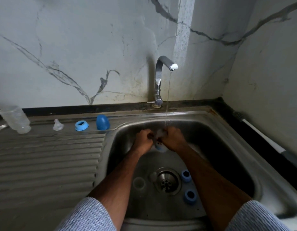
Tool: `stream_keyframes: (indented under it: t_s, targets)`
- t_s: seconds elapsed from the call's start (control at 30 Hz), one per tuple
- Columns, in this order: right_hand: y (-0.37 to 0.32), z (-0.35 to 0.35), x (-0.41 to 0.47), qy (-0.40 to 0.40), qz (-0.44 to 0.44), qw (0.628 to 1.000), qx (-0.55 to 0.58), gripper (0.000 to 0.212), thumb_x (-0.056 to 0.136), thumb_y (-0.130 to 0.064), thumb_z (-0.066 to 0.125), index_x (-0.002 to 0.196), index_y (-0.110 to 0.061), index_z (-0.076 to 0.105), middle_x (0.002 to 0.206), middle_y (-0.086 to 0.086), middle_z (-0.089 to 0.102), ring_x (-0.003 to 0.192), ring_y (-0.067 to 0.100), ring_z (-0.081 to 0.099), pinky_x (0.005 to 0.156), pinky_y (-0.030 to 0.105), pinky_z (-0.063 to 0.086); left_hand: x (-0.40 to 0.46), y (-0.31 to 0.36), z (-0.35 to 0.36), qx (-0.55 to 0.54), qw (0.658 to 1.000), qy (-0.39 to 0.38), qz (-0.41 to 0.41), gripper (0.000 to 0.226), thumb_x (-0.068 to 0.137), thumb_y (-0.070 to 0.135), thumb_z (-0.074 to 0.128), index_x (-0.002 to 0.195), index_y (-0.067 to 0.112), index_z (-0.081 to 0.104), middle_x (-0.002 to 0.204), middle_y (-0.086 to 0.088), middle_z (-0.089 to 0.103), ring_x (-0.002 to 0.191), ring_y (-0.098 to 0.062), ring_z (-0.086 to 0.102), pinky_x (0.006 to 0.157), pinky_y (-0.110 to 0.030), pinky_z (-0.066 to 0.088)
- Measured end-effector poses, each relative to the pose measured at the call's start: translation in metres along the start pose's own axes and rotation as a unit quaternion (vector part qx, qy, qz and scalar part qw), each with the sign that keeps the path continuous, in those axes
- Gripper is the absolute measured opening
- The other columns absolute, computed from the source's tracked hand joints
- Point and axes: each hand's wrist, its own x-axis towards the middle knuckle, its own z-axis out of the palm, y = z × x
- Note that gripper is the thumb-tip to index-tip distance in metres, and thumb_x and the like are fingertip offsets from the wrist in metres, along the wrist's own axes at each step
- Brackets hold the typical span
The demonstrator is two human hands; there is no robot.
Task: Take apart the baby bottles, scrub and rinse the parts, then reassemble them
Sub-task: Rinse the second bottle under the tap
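Centrally, both hands meet under a thin stream of water falling from the chrome tap [162, 75] into the steel sink [236, 135]. Left hand [143, 140]: fingers curled, closed on one side of a small clear part [159, 133] held between the two hands. Right hand [174, 139]: fingers likewise curled round the other side of the same clear part, which sits directly in the water stream. The part is blurred; its exact kind cannot be told. Just below the hands, a pale blue piece [159, 146] shows between the wrists; whether either hand grips it cannot be told.

Sink floor: a clear ring-shaped part [139, 182] lies left of the drain [167, 180]; another clear part [153, 176] rests at the drain's left edge. Two blue collar rings lie right of the drain, the farther ring [186, 175] near the right forearm and the nearer ring [190, 195] closer to the camera, apart from each other.

Ribbed drainboard [44, 155], left of the basin, back row from left to right: a clear bottle body [15, 119] tilted on its side; a clear teat [58, 125] standing upright; a blue collar ring [81, 125]; a dark blue cap [102, 122] standing dome-up just beside the basin's rim. These four pieces are set apart from one another.

Right counter edge: a white-handled brush [259, 134] lies along the wall. Striped sleeves [87, 214] cover both upper forearms.
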Motion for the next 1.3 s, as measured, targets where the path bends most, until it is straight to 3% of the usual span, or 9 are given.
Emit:
stream_keyframes:
  t_s: [0.23, 0.33, 0.43, 0.57, 0.67, 0.77, 0.97, 1.17, 1.3]
  targets:
    - [0.005, -0.001, 0.003, 0.057, 0.033, 0.998, 0.002, 0.028, 0.088, -0.042, 0.071, 0.106, -0.022, 0.070, 0.098, 0.000, 0.068, 0.093, 0.017, 0.066, 0.079, 0.029, 0.050, 0.000, -0.001, -0.002, 0.008, 1.000, 0.004, -0.018, 0.029, 0.084, -0.002, 0.057, 0.104, 0.010, 0.073, 0.109, -0.011, 0.073, 0.110, -0.027, 0.065, 0.090, -0.032, 0.051]
    - [0.005, -0.001, 0.001, 0.018, 0.038, 0.998, -0.039, 0.045, 0.081, -0.047, 0.077, 0.115, -0.019, 0.069, 0.108, 0.003, 0.069, 0.098, 0.020, 0.067, 0.080, 0.029, 0.051, -0.002, 0.000, -0.002, 0.007, 1.000, -0.003, -0.019, 0.032, 0.084, -0.003, 0.055, 0.106, 0.012, 0.073, 0.111, -0.010, 0.073, 0.111, -0.026, 0.066, 0.093, -0.031, 0.050]
    - [0.003, -0.002, 0.000, 0.059, 0.029, 0.998, -0.026, 0.028, 0.089, -0.041, 0.071, 0.108, -0.021, 0.069, 0.095, -0.003, 0.065, 0.088, 0.015, 0.064, 0.073, 0.026, 0.046, -0.002, 0.000, -0.002, 0.017, 1.000, 0.004, -0.020, 0.028, 0.088, 0.002, 0.055, 0.108, 0.011, 0.072, 0.115, -0.014, 0.072, 0.114, -0.029, 0.063, 0.092, -0.034, 0.049]
    - [0.000, -0.003, -0.003, 0.037, 0.035, 0.997, -0.052, 0.045, 0.079, -0.048, 0.078, 0.112, -0.019, 0.070, 0.110, 0.005, 0.071, 0.098, 0.020, 0.068, 0.084, 0.033, 0.056, -0.002, 0.000, 0.001, 0.019, 0.999, -0.006, -0.025, 0.022, 0.089, 0.005, 0.055, 0.103, 0.009, 0.073, 0.114, -0.015, 0.071, 0.113, -0.031, 0.063, 0.091, -0.037, 0.050]
    - [-0.002, -0.006, -0.003, 0.072, 0.031, 0.997, -0.022, 0.032, 0.086, -0.046, 0.072, 0.106, -0.021, 0.071, 0.103, 0.003, 0.071, 0.094, 0.019, 0.067, 0.087, 0.037, 0.057, -0.001, 0.001, 0.001, 0.025, 0.999, -0.005, -0.036, 0.022, 0.092, 0.007, 0.055, 0.107, 0.008, 0.071, 0.117, -0.018, 0.070, 0.116, -0.034, 0.061, 0.091, -0.037, 0.047]
    - [-0.004, -0.004, -0.005, 0.051, 0.042, 0.998, -0.026, 0.047, 0.077, -0.053, 0.079, 0.111, -0.021, 0.071, 0.108, 0.003, 0.073, 0.096, 0.018, 0.069, 0.085, 0.033, 0.058, -0.003, 0.001, 0.001, 0.016, 0.999, -0.017, -0.044, 0.021, 0.093, 0.012, 0.059, 0.110, 0.008, 0.071, 0.119, -0.017, 0.069, 0.118, -0.031, 0.061, 0.089, -0.032, 0.046]
    - [-0.003, -0.005, -0.005, 0.085, 0.039, 0.996, -0.006, 0.049, 0.078, -0.053, 0.079, 0.111, -0.018, 0.071, 0.106, 0.002, 0.072, 0.093, 0.017, 0.069, 0.082, 0.030, 0.057, -0.004, 0.004, -0.001, 0.016, 0.995, -0.065, -0.072, 0.028, 0.092, 0.021, 0.064, 0.116, 0.007, 0.070, 0.121, -0.020, 0.068, 0.116, -0.033, 0.062, 0.087, -0.034, 0.048]
    - [0.002, -0.007, -0.005, 0.079, 0.054, 0.994, 0.059, 0.052, 0.072, -0.052, 0.084, 0.112, -0.021, 0.071, 0.105, 0.001, 0.072, 0.097, 0.017, 0.069, 0.086, 0.035, 0.059, -0.014, 0.008, 0.000, -0.167, 0.964, -0.125, -0.166, 0.020, 0.097, 0.009, 0.045, 0.096, 0.011, 0.065, 0.088, -0.015, 0.070, 0.064, -0.026, 0.067, 0.054, -0.030, 0.050]
    - [0.009, -0.008, -0.004, 0.038, 0.063, 0.989, 0.129, 0.038, 0.074, -0.029, 0.088, 0.097, -0.020, 0.060, 0.098, -0.001, 0.065, 0.087, 0.010, 0.063, 0.071, 0.020, 0.051, -0.009, 0.009, 0.000, -0.325, 0.926, -0.049, -0.184, 0.023, 0.099, 0.003, 0.050, 0.114, 0.015, 0.062, 0.105, -0.016, 0.071, 0.084, -0.028, 0.069, 0.062, -0.038, 0.058]
